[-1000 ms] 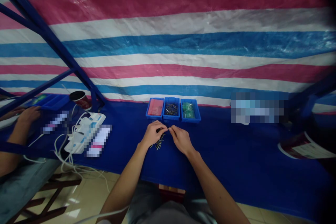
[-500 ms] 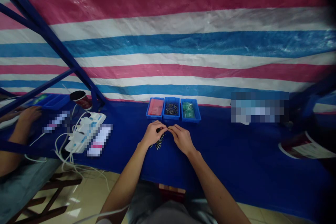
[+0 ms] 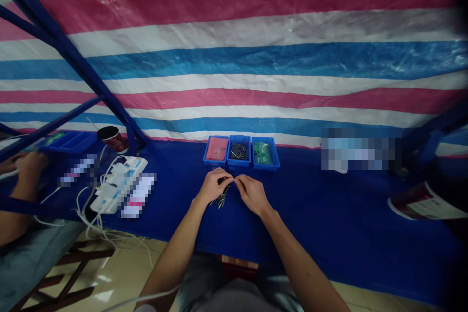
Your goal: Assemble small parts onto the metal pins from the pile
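Observation:
My left hand [image 3: 214, 185] and my right hand [image 3: 251, 191] meet fingertip to fingertip over the blue tabletop. Both are pinched closed, and whatever is between the fingers is too small to make out. Just below my left hand lies a loose pile of thin, needle-like metal pieces [image 3: 221, 200], partly covered by its fingers. Three small blue bins stand in a row beyond my hands. Pink flat packets [image 3: 217, 148] fill the left bin, thin dark metal pieces [image 3: 239, 151] the middle one, and green-and-clear small bags [image 3: 262, 153] the right one.
On the left are a white power strip [image 3: 124, 175] with tangled cables, a dark red cup [image 3: 116, 139] and a blue frame post [image 3: 78, 66]. Another person's hand [image 3: 32, 162] is at the far left. A large cup-like container [image 3: 426, 202] stands at right. Striped sheeting [image 3: 234, 68] hangs behind.
My right fingertips have shifted very slightly; my left hand stays in place. The other person's hand at the far left has moved left and a little down.

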Demonstrator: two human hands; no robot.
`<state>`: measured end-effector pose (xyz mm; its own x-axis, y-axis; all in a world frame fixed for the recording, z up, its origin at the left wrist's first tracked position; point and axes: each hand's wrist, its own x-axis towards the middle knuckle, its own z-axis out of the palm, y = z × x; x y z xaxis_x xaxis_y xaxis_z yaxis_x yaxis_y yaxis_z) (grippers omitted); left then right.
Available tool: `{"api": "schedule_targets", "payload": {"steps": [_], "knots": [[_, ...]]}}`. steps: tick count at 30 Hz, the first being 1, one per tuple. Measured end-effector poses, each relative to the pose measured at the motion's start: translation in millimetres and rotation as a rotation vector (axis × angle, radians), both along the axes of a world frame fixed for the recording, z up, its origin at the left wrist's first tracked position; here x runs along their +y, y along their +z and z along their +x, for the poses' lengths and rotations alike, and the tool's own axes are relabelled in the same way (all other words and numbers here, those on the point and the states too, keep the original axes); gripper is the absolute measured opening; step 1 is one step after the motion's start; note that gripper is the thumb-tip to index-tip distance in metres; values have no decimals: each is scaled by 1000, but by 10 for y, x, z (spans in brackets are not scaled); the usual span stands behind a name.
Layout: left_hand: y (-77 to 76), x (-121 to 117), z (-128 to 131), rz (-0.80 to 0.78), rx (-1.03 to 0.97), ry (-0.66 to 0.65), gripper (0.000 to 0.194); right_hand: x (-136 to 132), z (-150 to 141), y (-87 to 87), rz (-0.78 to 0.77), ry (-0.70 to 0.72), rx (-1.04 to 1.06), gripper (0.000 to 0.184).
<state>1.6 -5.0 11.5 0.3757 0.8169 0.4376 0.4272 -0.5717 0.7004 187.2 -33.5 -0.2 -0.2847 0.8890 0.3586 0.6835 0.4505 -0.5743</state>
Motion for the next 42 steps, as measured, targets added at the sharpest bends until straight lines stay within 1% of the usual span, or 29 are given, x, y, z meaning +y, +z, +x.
{"api": "schedule_targets", "payload": {"steps": [6,9,11,15,21,24,28,32,38,42], "knots": [[-21,5,10,4,0,-8,17,0,-9,4,3,-66,-40,37],[-23,5,6,-1,-5,-5,18,2,-1,25,-20,-68,-54,42],[-17,2,-2,-9,-4,-5,18,0,2,40,-46,-59,-50,41],[-1,-2,-16,-10,3,-23,16,-11,-6,45,-85,-7,-42,31],[-23,3,-20,-13,15,-32,16,9,-7,-25,-41,61,-94,30],[-29,3,-21,-23,23,-38,17,19,3,-42,-24,57,-104,31],[-12,-6,-15,-32,16,-45,20,10,6,-26,-23,43,-102,31],[4,-15,0,-34,5,-40,19,3,4,-16,-14,12,-115,34],[11,-19,16,-34,4,-44,20,12,4,-60,-3,-21,-151,40],[3,-25,18,-45,12,-41,23,14,8,-75,-4,-42,-121,42]]}}
